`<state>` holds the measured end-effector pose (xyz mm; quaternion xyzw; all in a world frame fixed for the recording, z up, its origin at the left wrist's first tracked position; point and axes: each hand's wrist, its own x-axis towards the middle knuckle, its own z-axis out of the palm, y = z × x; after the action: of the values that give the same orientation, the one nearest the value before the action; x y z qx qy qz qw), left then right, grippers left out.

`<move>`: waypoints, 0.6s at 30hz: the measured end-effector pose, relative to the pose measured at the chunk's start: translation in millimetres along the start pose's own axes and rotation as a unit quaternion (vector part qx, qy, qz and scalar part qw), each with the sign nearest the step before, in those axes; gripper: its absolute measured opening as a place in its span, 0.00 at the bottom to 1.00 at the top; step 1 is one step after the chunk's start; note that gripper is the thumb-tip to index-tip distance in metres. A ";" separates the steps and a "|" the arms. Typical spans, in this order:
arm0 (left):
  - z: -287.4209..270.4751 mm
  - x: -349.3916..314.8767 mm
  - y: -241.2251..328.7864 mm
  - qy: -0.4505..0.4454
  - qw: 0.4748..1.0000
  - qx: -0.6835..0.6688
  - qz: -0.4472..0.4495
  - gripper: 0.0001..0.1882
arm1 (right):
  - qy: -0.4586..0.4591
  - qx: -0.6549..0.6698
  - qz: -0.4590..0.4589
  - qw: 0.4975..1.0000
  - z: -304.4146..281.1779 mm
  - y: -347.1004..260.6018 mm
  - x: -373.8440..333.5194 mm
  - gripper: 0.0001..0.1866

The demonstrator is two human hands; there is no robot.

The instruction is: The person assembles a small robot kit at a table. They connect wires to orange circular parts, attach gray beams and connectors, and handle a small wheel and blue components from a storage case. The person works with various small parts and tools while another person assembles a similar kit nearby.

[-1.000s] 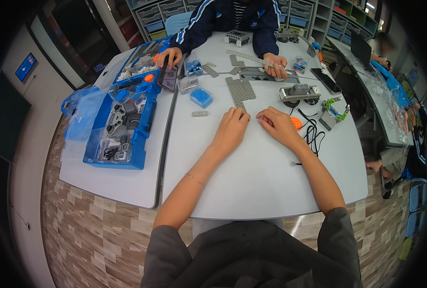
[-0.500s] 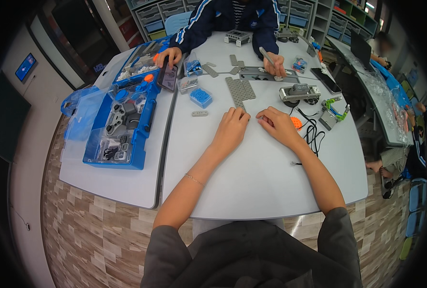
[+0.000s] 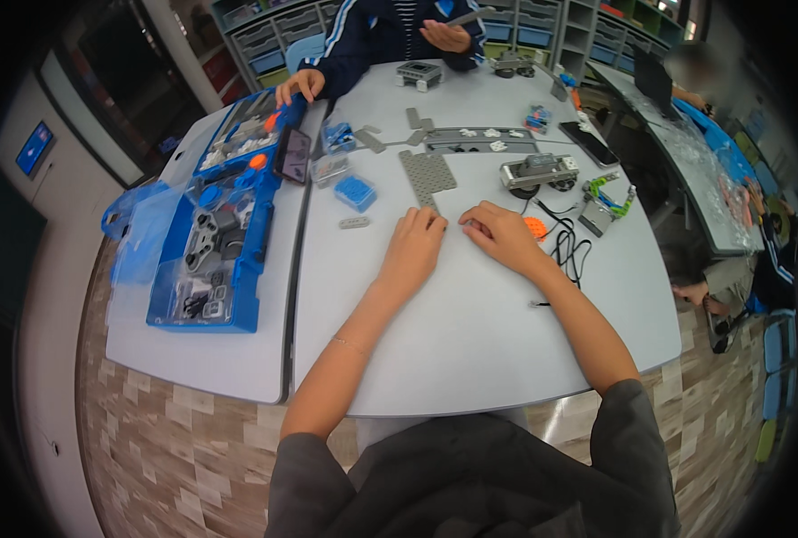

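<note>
While an open blue case (image 3: 249, 300) lies at the left with its long side running away from the person, a dark phone (image 3: 293, 154) sits by its right edge. Next comes a small box of blue pieces (image 3: 356, 192), and nearer the person a short grey beam (image 3: 354, 222), laid nearly crosswise. The left hand (image 3: 412, 247) is palm down over the counter (image 3: 470, 341), fingers curled; whether its grip holds anything, I cannot tell. Just beyond those fingers, the perforated grey plate (image 3: 430, 173) lies flat, its long axis pointing away from the person and slanting leftward at the far end; its narrow near end reaches the fingertips, contact unclear. The right hand (image 3: 506, 238) is bent beside it, well apart from the plate, thumb near the index finger; its grip is likewise unreadable. Further right are an orange wheel (image 3: 535, 228), a grey wheeled assembly (image 3: 540, 172) and a black cable (image 3: 567, 249).
</note>
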<state>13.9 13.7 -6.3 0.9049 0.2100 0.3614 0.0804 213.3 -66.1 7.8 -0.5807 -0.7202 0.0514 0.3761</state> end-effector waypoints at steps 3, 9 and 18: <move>-2.6 2.6 0.9 -0.006 1.000 -0.006 0.006 0.07 | 0.012 -0.009 -0.018 1.000 1.4 5.0 -0.8 0.06; -5.4 4.9 1.8 -0.018 1.000 -0.016 0.008 0.07 | 0.015 -0.016 -0.030 0.999 1.2 9.6 -1.2 0.06; -4.8 3.5 1.2 -0.006 0.998 -0.061 0.021 0.07 | 0.010 -0.001 -0.014 1.000 1.0 6.2 -0.7 0.06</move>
<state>13.3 14.2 -0.3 0.9046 0.1683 0.3697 0.1292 217.7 -64.3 3.6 -0.5718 -0.7245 0.0396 0.3828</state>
